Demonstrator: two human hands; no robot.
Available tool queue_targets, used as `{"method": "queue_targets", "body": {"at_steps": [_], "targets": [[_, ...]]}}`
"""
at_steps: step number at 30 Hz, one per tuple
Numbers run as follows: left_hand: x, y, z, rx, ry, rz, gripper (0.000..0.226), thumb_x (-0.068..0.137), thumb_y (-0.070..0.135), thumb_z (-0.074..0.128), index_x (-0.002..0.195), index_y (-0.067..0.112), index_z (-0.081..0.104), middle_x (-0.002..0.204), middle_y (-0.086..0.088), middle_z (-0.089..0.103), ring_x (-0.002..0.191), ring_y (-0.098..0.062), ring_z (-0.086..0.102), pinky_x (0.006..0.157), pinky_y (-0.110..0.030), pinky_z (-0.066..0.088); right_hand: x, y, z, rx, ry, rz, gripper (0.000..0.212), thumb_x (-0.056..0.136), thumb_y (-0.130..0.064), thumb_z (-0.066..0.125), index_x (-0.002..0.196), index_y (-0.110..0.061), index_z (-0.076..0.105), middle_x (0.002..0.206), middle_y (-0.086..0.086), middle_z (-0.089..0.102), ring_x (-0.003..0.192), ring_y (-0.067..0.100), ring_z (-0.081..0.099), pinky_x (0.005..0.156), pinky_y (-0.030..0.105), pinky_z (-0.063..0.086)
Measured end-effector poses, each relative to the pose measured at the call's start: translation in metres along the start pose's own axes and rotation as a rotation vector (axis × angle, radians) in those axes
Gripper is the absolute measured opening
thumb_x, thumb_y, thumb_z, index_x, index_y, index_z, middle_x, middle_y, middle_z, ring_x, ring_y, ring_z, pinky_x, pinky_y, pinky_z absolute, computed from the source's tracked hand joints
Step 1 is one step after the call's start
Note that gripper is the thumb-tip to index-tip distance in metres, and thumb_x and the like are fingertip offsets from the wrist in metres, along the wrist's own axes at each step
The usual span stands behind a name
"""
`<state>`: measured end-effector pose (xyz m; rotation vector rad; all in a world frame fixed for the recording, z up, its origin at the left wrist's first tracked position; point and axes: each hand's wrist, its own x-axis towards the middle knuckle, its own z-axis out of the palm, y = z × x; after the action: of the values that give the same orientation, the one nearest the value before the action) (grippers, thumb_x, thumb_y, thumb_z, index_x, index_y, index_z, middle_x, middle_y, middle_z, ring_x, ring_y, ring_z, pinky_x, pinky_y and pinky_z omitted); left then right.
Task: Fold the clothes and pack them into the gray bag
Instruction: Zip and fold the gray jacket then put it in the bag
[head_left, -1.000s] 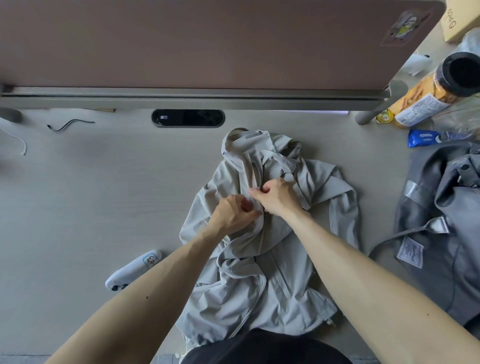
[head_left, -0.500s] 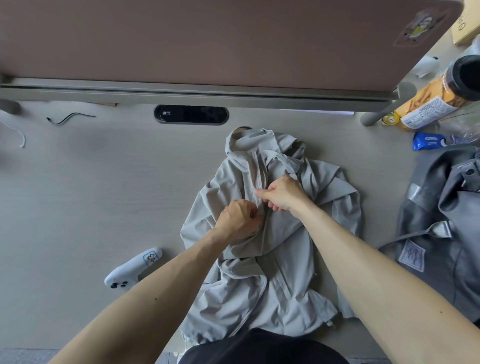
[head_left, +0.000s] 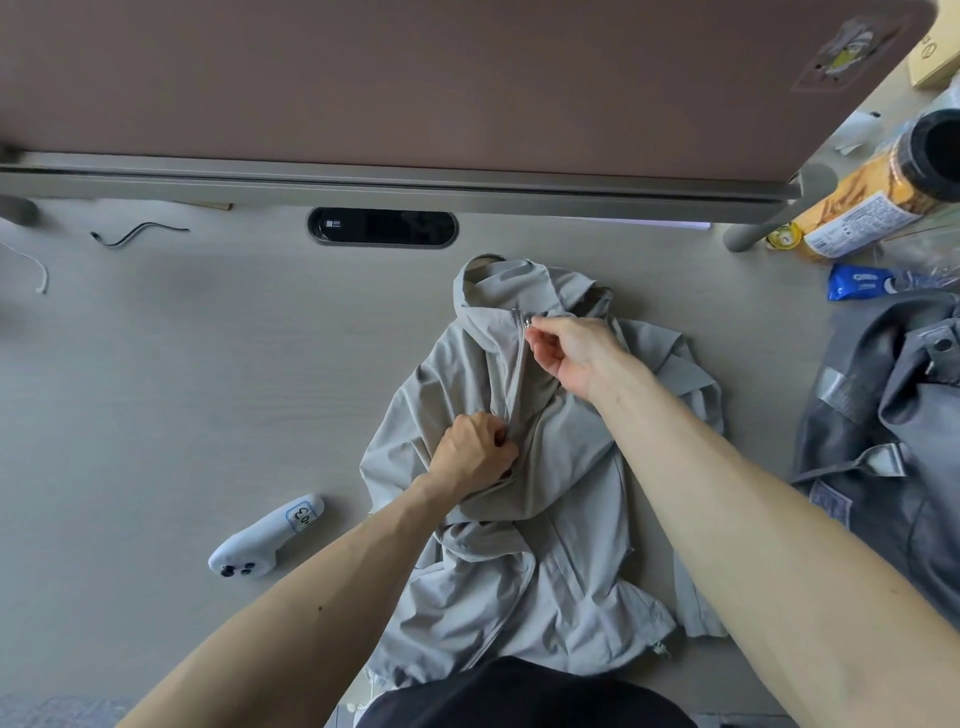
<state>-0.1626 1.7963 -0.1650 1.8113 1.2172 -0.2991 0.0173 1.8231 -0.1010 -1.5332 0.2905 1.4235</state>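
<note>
A light gray jacket lies crumpled on the desk, collar toward the far edge. The right hand pinches the zipper pull near the collar, fingers closed on it. The left hand is lower down, fist clamped on the fabric beside the zipper line — the zipper runs straight between the two hands. The gray bag sits slumped at the right, just beside the jacket. A white controller lies to the left, well apart.

Both hands forward; fingers pinched
</note>
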Motion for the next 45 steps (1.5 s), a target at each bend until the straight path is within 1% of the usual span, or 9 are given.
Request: {"method": "queue_targets", "body": {"at_steps": [12, 15, 17, 22, 27, 30, 35, 40, 45], "targets": [[-0.002, -0.004, -0.013, 0.006, 0.025, -0.003, 0.043, 0.087, 0.029, 0.059, 0.051, 0.016, 0.038, 0.059, -0.005, 0.048, 0.065, -0.031, 0.054, 0.057, -0.030, 0.034, -0.001, 0.005, 0.009, 0.084, -0.030, -0.117, 0.012, 0.096, -0.008, 0.061, 0.084, -0.007, 0.065, 0.066, 0.004, 0.066, 0.052, 0.009, 0.062, 0.045, 0.019, 0.048], [-0.005, -0.010, -0.020, 0.020, 0.078, 0.051, 0.044, 0.086, 0.056, 0.058, 0.060, 0.020, 0.056, 0.063, 0.003, 0.059, 0.065, -0.022, 0.061, 0.056, -0.033, 0.045, -0.007, -0.001, -0.005, -0.144, -0.072, -0.144, 0.023, 0.100, -0.024, 0.055, 0.087, -0.010, 0.067, 0.069, 0.003, 0.069, 0.053, 0.013, 0.063, 0.047, 0.021, 0.050], [-0.012, -0.017, -0.030, -0.043, 0.163, 0.066, 0.042, 0.086, 0.060, 0.058, 0.072, 0.021, 0.065, 0.067, 0.005, 0.065, 0.064, -0.016, 0.063, 0.058, -0.033, 0.051, -0.013, 0.003, -0.022, -0.268, -0.069, -0.140, 0.027, 0.100, -0.029, 0.055, 0.090, -0.007, 0.067, 0.072, 0.007, 0.070, 0.053, 0.015, 0.063, 0.047, 0.023, 0.051], [-0.044, -0.048, -0.058, -0.133, 0.448, 0.012, 0.016, 0.090, 0.031, 0.068, 0.086, 0.016, 0.070, 0.082, 0.001, 0.070, 0.073, -0.018, 0.065, 0.063, -0.028, 0.046, -0.038, 0.051, -0.064, -0.693, -0.039, -0.143, 0.014, 0.093, -0.022, 0.064, 0.095, -0.009, 0.069, 0.081, 0.007, 0.067, 0.062, 0.016, 0.060, 0.058, 0.027, 0.048], [-0.104, -0.101, -0.060, -0.089, 0.417, -0.069, 0.008, 0.087, 0.023, 0.071, 0.090, 0.017, 0.068, 0.087, -0.002, 0.072, 0.078, -0.023, 0.068, 0.069, -0.031, 0.051, -0.069, 0.121, -0.065, -1.074, -0.138, -0.287, 0.008, 0.087, -0.032, 0.070, 0.089, -0.025, 0.072, 0.087, -0.006, 0.071, 0.087, 0.014, 0.067, 0.079, 0.029, 0.050], [-0.134, -0.120, -0.045, -0.072, 0.359, -0.081, 0.014, 0.087, 0.024, 0.070, 0.097, 0.014, 0.068, 0.090, -0.005, 0.074, 0.081, -0.023, 0.069, 0.070, -0.030, 0.051, -0.083, 0.153, -0.056, -1.283, -0.146, -0.397, 0.034, 0.085, -0.035, 0.072, 0.116, -0.021, 0.068, 0.111, -0.003, 0.069, 0.107, 0.017, 0.063, 0.089, 0.028, 0.047], [-0.154, -0.153, -0.027, -0.019, 0.309, -0.122, 0.027, 0.089, 0.028, 0.069, 0.102, 0.005, 0.064, 0.101, -0.013, 0.069, 0.096, -0.032, 0.064, 0.086, -0.040, 0.049, -0.106, 0.200, -0.057, -1.459, -0.146, -0.410, 0.074, 0.087, -0.033, 0.071, 0.150, -0.014, 0.037, 0.147, 0.011, 0.043, 0.139, 0.025, 0.036, 0.108, 0.026, 0.026], [-0.153, -0.188, -0.046, -0.051, 0.347, -0.086, 0.017, 0.086, 0.024, 0.068, 0.089, 0.012, 0.057, 0.091, -0.009, 0.064, 0.089, -0.032, 0.058, 0.073, -0.039, 0.046, -0.109, 0.233, -0.068, -1.554, -0.136, -0.377, 0.093, 0.085, -0.045, 0.070, 0.157, -0.020, 0.016, 0.158, 0.007, 0.024, 0.145, 0.026, 0.028, 0.117, 0.038, 0.027], [-0.138, -0.212, -0.073, -0.068, 0.390, -0.091, 0.022, 0.090, 0.033, 0.063, 0.102, 0.015, 0.062, 0.100, -0.007, 0.062, 0.094, -0.026, 0.053, 0.078, -0.031, 0.040, -0.111, 0.247, -0.063, -1.601, -0.046, -0.398, 0.099, 0.079, -0.053, 0.069, 0.157, -0.027, 0.013, 0.159, 0.003, 0.021, 0.144, 0.028, 0.030, 0.115, 0.045, 0.031]]}}
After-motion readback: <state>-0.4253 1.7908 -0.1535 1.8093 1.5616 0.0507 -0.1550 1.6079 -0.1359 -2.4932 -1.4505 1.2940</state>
